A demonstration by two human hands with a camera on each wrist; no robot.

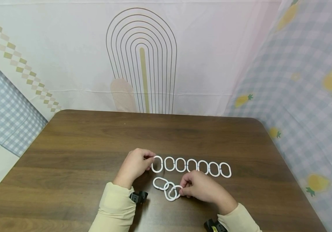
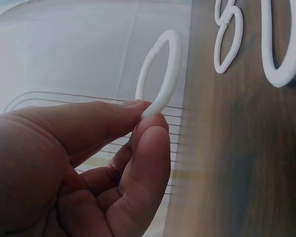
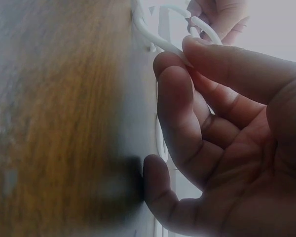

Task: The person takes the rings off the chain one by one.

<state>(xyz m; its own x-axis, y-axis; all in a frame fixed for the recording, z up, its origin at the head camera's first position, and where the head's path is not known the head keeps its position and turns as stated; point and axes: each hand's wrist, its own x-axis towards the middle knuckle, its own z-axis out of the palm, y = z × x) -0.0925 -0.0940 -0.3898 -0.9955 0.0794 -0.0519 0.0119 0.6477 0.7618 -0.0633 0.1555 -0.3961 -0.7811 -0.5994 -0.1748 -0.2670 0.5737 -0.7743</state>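
My left hand (image 1: 135,165) pinches a white oval link (image 2: 174,69) between thumb and fingers at the left end of a row of similar links (image 1: 169,157). The left wrist view shows this link tilted up in the fingertips. Nearer to me, my right hand (image 1: 199,187) pinches the right end of a short chain of white links (image 1: 165,192), which hook through one another. In the right wrist view, thumb and forefinger grip a white link (image 3: 158,40); part of it is hidden by the fingertips. The right hand's back covers the lower edges of some row links.
The brown wooden table (image 1: 96,135) has rounded far corners. Behind it hangs a white cloth (image 1: 206,58) with an arch print, and a checked cloth (image 1: 296,106) with yellow fruit hangs along the right. Dark wrist cameras (image 1: 138,197) sit on both cuffs.
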